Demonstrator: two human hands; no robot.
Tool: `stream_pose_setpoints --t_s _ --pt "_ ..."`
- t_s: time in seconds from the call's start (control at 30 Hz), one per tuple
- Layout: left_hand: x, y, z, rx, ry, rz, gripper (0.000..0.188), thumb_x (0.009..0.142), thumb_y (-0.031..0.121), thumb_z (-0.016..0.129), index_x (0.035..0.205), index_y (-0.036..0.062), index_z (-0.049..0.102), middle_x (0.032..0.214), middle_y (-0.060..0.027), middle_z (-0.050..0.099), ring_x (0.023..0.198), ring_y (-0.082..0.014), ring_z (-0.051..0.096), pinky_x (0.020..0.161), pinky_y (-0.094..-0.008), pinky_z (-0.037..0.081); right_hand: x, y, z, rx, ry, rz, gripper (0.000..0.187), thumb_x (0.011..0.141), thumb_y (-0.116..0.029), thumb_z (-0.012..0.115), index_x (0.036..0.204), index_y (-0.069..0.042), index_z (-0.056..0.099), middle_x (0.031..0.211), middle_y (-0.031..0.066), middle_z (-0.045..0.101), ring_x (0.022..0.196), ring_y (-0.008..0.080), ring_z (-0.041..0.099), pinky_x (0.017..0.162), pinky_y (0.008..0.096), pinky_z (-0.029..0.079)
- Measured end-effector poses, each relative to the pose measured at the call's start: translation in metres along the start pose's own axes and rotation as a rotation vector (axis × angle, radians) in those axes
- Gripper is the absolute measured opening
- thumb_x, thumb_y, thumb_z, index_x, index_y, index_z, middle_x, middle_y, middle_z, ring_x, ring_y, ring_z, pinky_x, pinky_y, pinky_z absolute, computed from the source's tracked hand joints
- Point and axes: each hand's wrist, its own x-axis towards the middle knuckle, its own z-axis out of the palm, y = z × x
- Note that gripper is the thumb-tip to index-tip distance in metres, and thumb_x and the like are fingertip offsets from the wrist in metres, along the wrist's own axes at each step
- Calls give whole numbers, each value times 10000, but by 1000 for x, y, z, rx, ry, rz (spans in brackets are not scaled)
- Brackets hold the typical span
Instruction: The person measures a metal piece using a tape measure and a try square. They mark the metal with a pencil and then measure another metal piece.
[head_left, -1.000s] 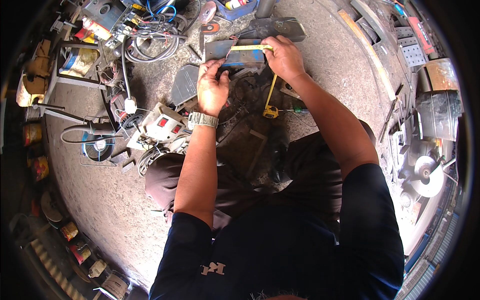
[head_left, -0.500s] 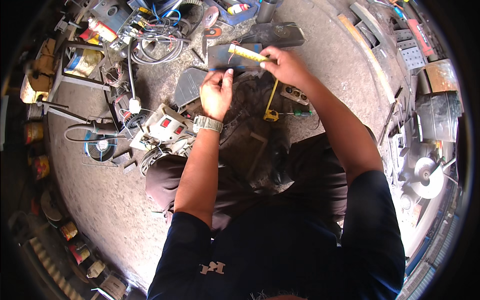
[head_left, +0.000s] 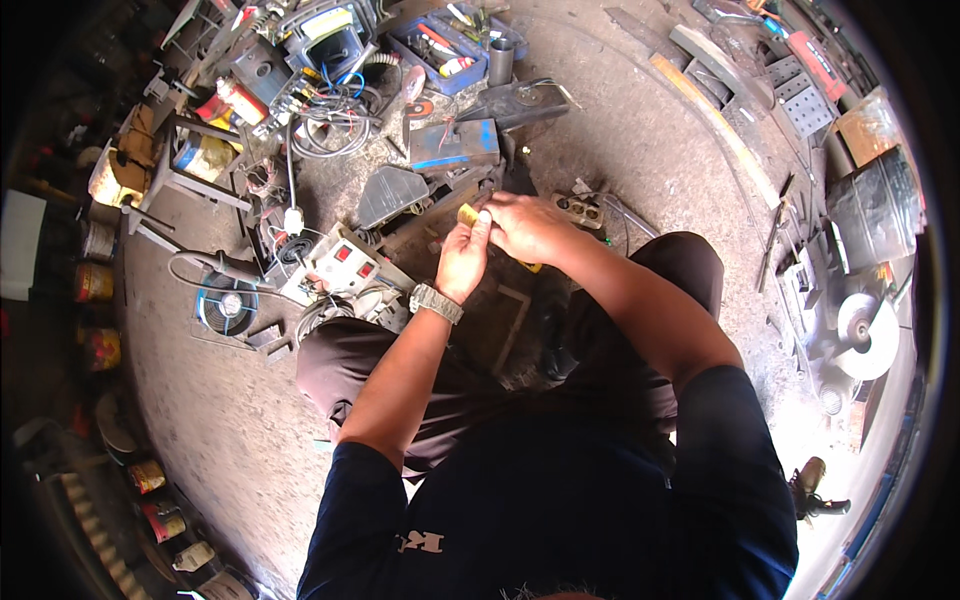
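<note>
My left hand (head_left: 463,262), with a watch on its wrist, is closed, its thumb pressed beside the yellow blade of a tape measure (head_left: 467,213). Against its fingertips, my right hand (head_left: 528,230) is closed too, with fingers bent around the same blade. Only the short tip of the blade shows above the left thumb. A bit of the yellow case (head_left: 530,266) peeks out below the right hand; the remainder is hidden. Beyond both hands lies a grey metal box (head_left: 455,147) with blue edges. A dark grey plate (head_left: 393,195) is left of it.
A white switch box (head_left: 350,262) with red switches sits left of my knees. A multi-socket block (head_left: 577,210) lies right of my hands. Cables (head_left: 335,130) and a blue tool tray (head_left: 450,50) are farther off. At right are metal scraps and a cutting disc (head_left: 860,335).
Both hands have drawn nearer to me and come together, away from the blue-edged box. The long stretch of tape blade that showed is now mostly covered. My view has shifted, showing more of the far floor.
</note>
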Motion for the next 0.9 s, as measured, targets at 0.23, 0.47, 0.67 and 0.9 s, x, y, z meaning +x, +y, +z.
stream_pose_setpoints --t_s 0.23,0.47,0.67,0.9 --pt "-51 30 18 163 -28 323 580 1138 444 399 1543 44 504 1488 -217 603 1387 -366 571 1153 -399 432 -60 -42 -22 51 -84 167 369 969 -259 635 1236 -6 668 1187 200 738 1115 387 708 959 501 574" --pt "-77 27 32 64 -6 369 632 1130 479 397 1567 27 458 1504 -246 574 1417 -389 538 1181 -405 405 -79 -49 -17 109 4 102 207 948 -197 627 989 -40 755 1014 234 754 1003 420 723 893 522 577" --pt "-80 4 39 161 23 372 667 1093 477 502 1583 30 430 1532 -231 555 1432 -381 529 1183 -437 414 -73 -24 14 235 -33 10 209 939 -197 628 1043 -34 704 1031 234 740 965 453 710 849 558 571" --pt "-57 -14 49 144 -51 390 643 1110 445 475 1591 26 394 1512 -255 550 1397 -428 545 1162 -450 428 -68 -3 26 227 -60 31 241 949 -184 623 1095 -11 706 1153 192 734 1055 402 707 899 513 570"
